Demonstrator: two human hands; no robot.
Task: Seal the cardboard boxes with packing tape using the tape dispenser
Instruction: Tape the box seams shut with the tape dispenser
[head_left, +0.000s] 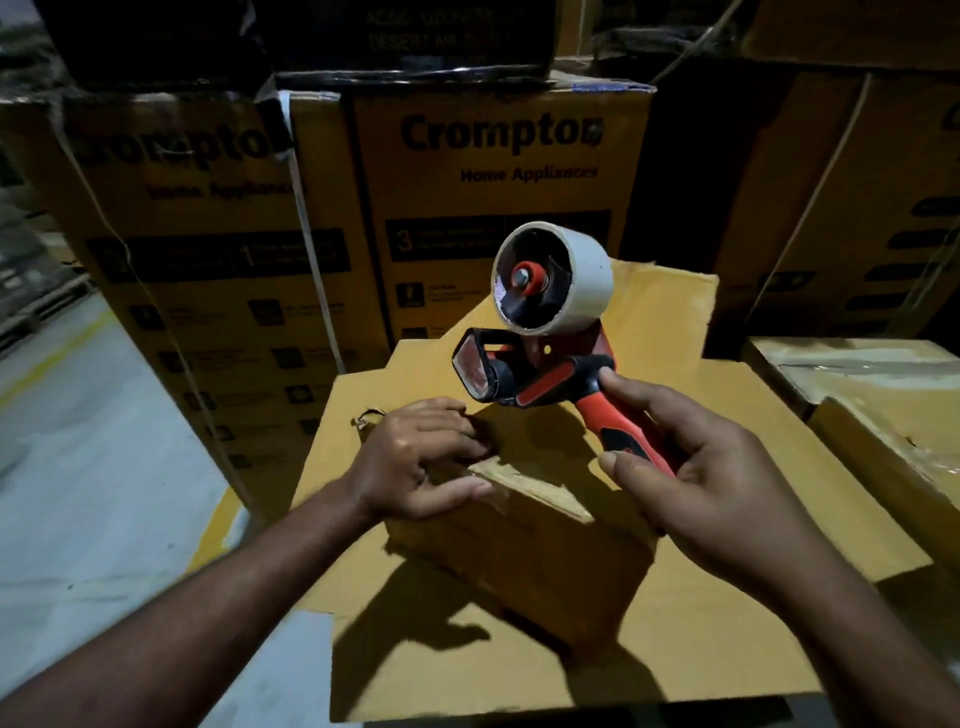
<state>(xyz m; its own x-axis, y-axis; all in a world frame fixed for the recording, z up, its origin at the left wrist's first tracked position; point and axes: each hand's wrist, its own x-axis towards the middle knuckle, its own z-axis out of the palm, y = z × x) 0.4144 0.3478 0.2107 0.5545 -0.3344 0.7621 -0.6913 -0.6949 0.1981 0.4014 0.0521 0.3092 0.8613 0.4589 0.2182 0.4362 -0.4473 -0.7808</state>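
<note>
A small brown cardboard box (524, 545) lies on a flat sheet of cardboard (701, 623) in the middle of the view. My left hand (421, 457) rests on the box's top left end, with its fingers bent over the top edge and its thumb along the near side. My right hand (696, 467) grips the red and black handle of the tape dispenser (540, 374), held up above the box's far end. The dispenser carries a whitish tape roll (561, 275) and its mouth points left. The dispenser is clear of the box.
Tall yellow Crompton cartons (498, 182) stand stacked behind and to the left, some with white straps. Another taped brown box (883, 415) lies at the right. Grey concrete floor with a yellow line (104, 441) shows at the left.
</note>
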